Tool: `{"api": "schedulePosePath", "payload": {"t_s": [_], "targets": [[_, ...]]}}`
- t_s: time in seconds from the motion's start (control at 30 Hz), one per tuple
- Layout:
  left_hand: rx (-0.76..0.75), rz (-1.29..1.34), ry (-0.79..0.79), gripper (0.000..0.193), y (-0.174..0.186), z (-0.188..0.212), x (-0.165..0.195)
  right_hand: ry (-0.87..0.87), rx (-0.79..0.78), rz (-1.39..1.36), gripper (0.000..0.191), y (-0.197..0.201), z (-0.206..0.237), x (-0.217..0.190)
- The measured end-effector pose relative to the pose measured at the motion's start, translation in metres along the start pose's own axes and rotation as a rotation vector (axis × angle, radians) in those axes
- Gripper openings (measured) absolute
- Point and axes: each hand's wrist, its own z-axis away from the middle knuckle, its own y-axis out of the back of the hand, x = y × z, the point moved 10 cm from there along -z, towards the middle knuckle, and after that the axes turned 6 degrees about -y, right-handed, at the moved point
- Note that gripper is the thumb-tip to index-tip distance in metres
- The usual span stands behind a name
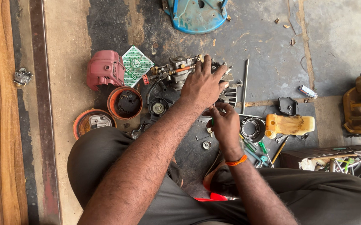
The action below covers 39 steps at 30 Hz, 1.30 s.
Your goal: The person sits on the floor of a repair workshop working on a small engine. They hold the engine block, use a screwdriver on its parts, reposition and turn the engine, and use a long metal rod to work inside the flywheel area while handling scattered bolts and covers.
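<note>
Head view shows the left hand [203,85] gripping the small engine [176,71] at upper centre while the right hand [225,125] pinches something too small to tell, which might slip among the loose screws [206,144] below

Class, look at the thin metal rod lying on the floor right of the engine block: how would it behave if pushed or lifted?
The metal rod looks round and slim, so a sideways push would probably roll it. It appears straight and rigid, likely stiff rather than floppy. Lying flat on the gritty floor, it may be fiddly to pinch up.
</note>
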Motion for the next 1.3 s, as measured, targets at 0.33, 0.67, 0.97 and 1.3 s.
{"api": "schedulePosePath", "payload": {"t_s": [0.33, 0.67, 0.97, 1.3], "targets": [[0.066, -0.033, -0.015, 0.064, 0.005, 0.001, 0.004, 0.017, 0.082, -0.019, 0.030, 0.008, -0.001, 0.007], [0.039, -0.023, -0.018, 0.063, 0.006, 0.001, 0.004, -0.109, -0.273, -0.538, 0.022, 0.011, 0.017, 0.013], [0.039, 0.008, -0.011, 0.061, 0.010, 0.004, 0.005, -0.135, -0.371, -0.720, 0.022, 0.011, 0.014, 0.008], [0.041, -0.005, -0.018, 0.062, 0.010, 0.004, 0.005, -0.098, -0.415, -0.699, 0.021, 0.008, 0.012, 0.010]]}}
